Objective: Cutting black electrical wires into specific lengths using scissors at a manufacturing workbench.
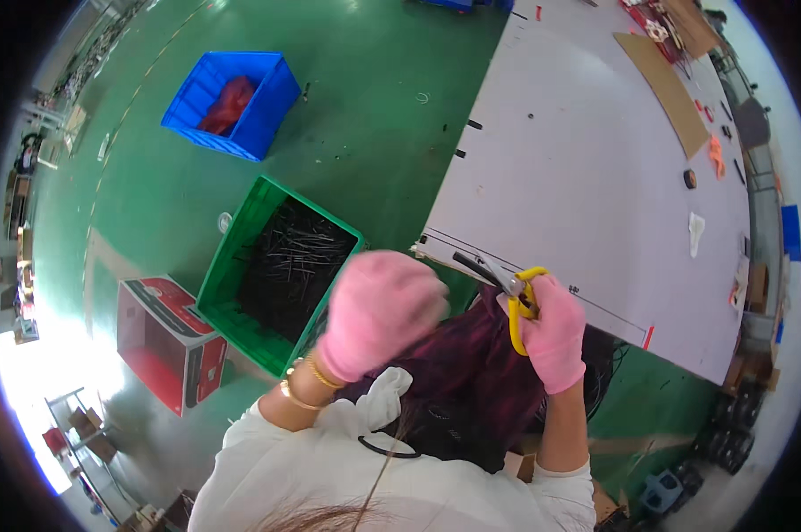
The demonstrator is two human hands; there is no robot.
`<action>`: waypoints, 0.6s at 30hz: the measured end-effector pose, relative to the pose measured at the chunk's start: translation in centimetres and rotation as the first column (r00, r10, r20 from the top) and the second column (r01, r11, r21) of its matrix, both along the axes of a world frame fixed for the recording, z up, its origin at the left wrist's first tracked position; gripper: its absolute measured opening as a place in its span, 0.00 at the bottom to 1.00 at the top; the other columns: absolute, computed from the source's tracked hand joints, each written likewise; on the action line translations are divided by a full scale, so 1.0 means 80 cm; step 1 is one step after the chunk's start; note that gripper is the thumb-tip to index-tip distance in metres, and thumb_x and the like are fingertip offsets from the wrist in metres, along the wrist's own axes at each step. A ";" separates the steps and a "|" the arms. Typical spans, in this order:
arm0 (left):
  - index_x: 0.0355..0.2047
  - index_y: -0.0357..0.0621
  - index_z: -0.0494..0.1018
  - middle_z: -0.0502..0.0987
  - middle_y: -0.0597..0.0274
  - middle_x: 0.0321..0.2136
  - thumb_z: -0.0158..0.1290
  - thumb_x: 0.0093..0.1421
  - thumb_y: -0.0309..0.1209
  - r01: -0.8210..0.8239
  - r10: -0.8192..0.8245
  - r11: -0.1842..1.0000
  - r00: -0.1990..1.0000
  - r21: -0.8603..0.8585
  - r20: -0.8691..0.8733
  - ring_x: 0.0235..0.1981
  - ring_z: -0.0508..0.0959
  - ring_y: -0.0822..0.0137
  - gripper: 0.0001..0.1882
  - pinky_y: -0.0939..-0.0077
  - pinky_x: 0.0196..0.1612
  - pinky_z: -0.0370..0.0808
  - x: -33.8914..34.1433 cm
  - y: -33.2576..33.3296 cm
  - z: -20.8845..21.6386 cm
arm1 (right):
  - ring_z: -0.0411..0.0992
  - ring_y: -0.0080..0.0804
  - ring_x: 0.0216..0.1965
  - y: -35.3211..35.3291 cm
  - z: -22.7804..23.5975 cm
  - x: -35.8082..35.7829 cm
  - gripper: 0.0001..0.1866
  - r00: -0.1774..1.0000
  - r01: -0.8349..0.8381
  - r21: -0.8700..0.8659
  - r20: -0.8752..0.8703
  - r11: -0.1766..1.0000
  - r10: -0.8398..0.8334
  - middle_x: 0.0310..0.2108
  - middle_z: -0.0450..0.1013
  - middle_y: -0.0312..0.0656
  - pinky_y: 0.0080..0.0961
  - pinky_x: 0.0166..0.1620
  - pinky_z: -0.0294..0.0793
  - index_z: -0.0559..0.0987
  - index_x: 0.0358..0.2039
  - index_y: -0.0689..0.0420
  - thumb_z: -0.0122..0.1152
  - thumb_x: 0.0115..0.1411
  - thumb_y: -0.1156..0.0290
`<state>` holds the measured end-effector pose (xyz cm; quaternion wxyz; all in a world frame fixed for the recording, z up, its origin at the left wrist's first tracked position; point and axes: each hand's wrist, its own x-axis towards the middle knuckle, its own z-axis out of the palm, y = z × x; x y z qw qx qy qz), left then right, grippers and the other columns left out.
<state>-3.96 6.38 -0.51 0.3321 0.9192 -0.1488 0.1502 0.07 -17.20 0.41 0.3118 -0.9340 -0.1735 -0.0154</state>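
My right hand (554,335), in a pink glove, grips yellow-handled scissors (518,312) near the table's front edge. Their metal blades point up and to the left. Beside the blades lies a short black piece (473,266); I cannot tell whether they touch it. My left hand (384,306), also pink-gloved, hovers by the right side of a green crate (241,332). It looks curled, but motion smears its fingers and hides whatever may be in them. Many thin black strips (298,244) fill the bottom of that crate. Dark purplish cloth (453,372) covers my lap.
A white-topped table (578,177) stretches away at the right, with a cardboard strip (662,93) and a black tape roll (690,179) on it. On the green floor stand a blue crate (272,111) holding a red bag and an open red-and-white carton (165,332).
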 end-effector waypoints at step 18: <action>0.29 0.51 0.76 0.73 0.65 0.39 0.60 0.45 0.32 0.095 -0.078 0.994 0.970 -0.062 0.230 0.49 0.73 0.57 0.09 0.58 0.53 0.72 0.014 -0.057 -0.088 | 0.71 0.55 0.28 0.030 0.014 0.059 0.12 0.909 -0.330 -0.133 -0.313 0.935 0.277 0.26 0.71 0.55 0.36 0.31 0.72 0.75 0.31 0.63 0.68 0.48 0.73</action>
